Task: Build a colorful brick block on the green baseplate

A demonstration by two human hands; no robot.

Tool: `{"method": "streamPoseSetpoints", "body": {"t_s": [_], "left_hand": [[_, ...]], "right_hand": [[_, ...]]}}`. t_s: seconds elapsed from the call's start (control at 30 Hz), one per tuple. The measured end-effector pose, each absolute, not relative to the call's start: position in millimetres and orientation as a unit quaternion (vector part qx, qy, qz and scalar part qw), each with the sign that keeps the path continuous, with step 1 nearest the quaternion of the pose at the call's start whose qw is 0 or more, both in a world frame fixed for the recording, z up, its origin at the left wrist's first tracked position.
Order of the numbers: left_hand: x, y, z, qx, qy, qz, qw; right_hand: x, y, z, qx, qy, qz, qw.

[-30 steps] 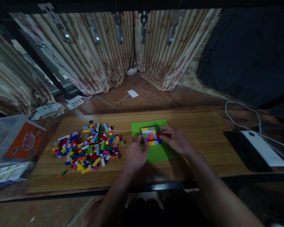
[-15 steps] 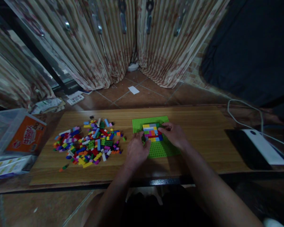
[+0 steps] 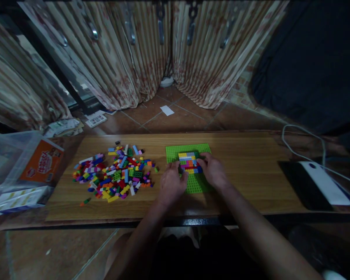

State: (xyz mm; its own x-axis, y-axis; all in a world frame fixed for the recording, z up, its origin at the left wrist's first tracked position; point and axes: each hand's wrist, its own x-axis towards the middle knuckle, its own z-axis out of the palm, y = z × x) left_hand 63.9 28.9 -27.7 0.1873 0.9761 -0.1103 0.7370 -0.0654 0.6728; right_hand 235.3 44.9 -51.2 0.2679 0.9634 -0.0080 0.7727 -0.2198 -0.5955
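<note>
The right hand (image 3: 212, 171) has drawn closer beside the brick block (image 3: 189, 162), nearer the left hand (image 3: 172, 184).

Between the loose brick pile (image 3: 115, 173) and the green baseplate (image 3: 188, 149) runs a narrow strip of bare wooden board (image 3: 245, 171), partly taken by the left hand (image 3: 172, 184). Right of the right hand (image 3: 214, 173) the board lies open as far as the dark pad (image 3: 297, 186) and white device (image 3: 323, 182). A cable (image 3: 301, 142) loops over the far right corner. At the left edge 1 plastic bin (image 3: 6, 163) blocks the way.

Wooden table (image 3: 251, 155) with bricks (image 3: 116, 177), baseplate (image 3: 195, 186)
</note>
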Motion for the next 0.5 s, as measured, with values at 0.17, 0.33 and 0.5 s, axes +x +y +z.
{"method": "streamPoseSetpoints", "body": {"t_s": [0.17, 0.33, 0.5], "left_hand": [[62, 27, -27, 0.705, 0.605, 0.199, 0.312], [62, 20, -27, 0.707, 0.598, 0.205, 0.318], [62, 16, -22, 0.686, 0.581, 0.342, 0.275]], "right_hand": [[237, 42, -53, -0.746, -0.589, 0.180, 0.255], [249, 42, -47, -0.740, -0.594, 0.164, 0.268], [236, 45, -28, -0.739, -0.575, 0.124, 0.328]]}}
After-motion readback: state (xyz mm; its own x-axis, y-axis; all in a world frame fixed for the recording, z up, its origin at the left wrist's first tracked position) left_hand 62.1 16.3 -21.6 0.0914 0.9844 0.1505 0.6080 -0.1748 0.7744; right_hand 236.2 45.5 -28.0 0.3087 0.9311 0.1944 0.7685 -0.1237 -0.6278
